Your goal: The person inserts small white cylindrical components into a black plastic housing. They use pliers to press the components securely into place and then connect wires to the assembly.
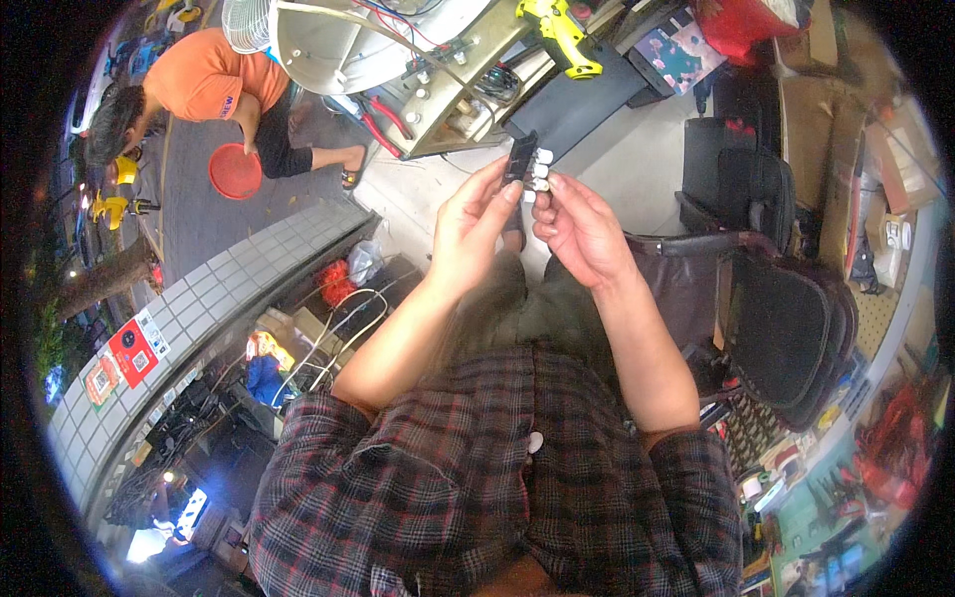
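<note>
A small black block with a row of white push buttons (540, 170), resembling a fan switch, is held up in front of me. My left hand (468, 227) pinches its black body (519, 159) between thumb and fingers. From the other side, my right hand (587, 227) closes its thumb and fingertips on the white buttons. Both hands are on the same part, above my knees. Just beyond them, a white fan housing (338, 55) with loose wires lies on the bench (438, 132). Red-handled pliers (386, 121) rest at the bench's near left corner.
A yellow-green power tool (559, 40) lies at the bench's far right. A dark office chair (776, 318) stands on my right. To the left runs a white tiled ledge (229, 264); beyond it, a person in an orange shirt (214, 75) bends over with a red basin (235, 171).
</note>
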`<action>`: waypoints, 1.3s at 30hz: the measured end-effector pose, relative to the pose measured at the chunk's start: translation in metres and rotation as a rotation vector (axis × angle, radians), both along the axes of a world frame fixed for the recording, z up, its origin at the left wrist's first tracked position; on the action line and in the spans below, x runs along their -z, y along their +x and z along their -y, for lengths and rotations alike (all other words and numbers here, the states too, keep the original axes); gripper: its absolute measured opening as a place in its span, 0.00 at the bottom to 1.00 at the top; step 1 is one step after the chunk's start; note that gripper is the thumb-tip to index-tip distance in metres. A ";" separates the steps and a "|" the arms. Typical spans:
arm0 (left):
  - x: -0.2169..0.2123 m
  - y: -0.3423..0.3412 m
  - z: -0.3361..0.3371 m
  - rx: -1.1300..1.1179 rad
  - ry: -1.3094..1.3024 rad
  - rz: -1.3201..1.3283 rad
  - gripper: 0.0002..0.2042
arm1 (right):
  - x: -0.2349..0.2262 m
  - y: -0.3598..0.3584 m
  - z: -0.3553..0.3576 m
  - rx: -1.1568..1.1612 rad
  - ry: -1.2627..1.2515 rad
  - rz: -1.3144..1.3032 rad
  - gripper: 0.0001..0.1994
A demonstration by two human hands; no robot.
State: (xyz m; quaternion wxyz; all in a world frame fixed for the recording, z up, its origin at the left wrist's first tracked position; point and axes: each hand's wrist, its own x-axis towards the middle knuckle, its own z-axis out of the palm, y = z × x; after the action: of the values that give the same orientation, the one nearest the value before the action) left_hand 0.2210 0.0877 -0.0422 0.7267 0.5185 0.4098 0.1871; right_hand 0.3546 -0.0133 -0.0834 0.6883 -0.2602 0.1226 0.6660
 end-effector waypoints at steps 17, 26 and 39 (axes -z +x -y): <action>0.006 0.002 0.004 -0.006 0.102 -0.056 0.19 | 0.001 -0.006 -0.005 0.035 -0.055 0.033 0.09; 0.007 0.004 0.005 -0.010 0.052 -0.036 0.19 | -0.001 -0.019 -0.007 0.132 -0.160 0.159 0.08; 0.018 0.000 -0.006 -0.191 -0.720 0.331 0.15 | -0.025 -0.025 -0.014 0.015 -0.288 1.227 0.08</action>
State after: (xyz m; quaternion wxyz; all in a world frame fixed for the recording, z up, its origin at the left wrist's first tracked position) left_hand 0.2209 0.0937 -0.0598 0.8974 0.1534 0.3728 0.1793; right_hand 0.3297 0.0005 -0.0585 0.5958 -0.6843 -0.2044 0.3674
